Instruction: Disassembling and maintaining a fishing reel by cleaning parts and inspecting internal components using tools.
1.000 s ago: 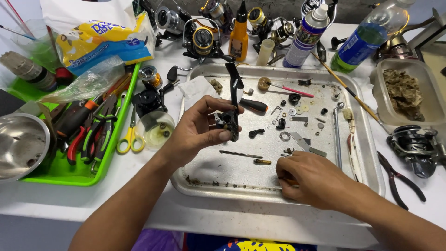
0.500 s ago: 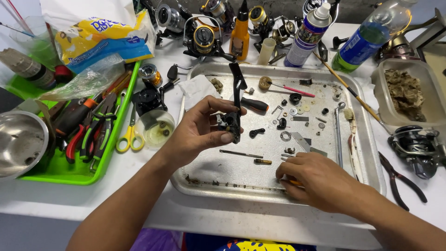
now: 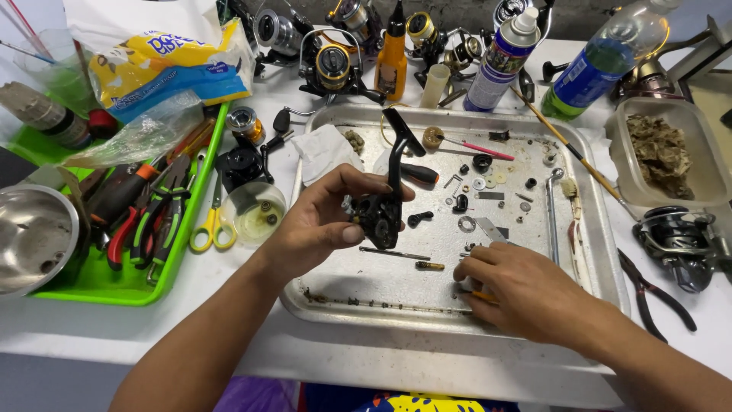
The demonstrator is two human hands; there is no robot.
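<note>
Over the dented metal tray (image 3: 579, 252), the left hand (image 3: 320, 221) grips a black fishing-reel body (image 3: 381, 214) between thumb and fingers, its long black stem tilting up toward the far side. The right hand (image 3: 526, 294) rests palm-down on the near right of the tray, fingertips pinching a thin orange-tipped tool (image 3: 482, 296) beside scattered small washers (image 3: 467, 223).

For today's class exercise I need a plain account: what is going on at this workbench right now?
A person is working over a metal tray strewn with small parts. The left hand holds a black fishing reel body upright above the tray, its stem pointing up. The right hand rests flat on the tray with fingertips among the small washers and screws. A green tray of pliers and scissors sits to the left; more reels and spray cans line the back.
</note>
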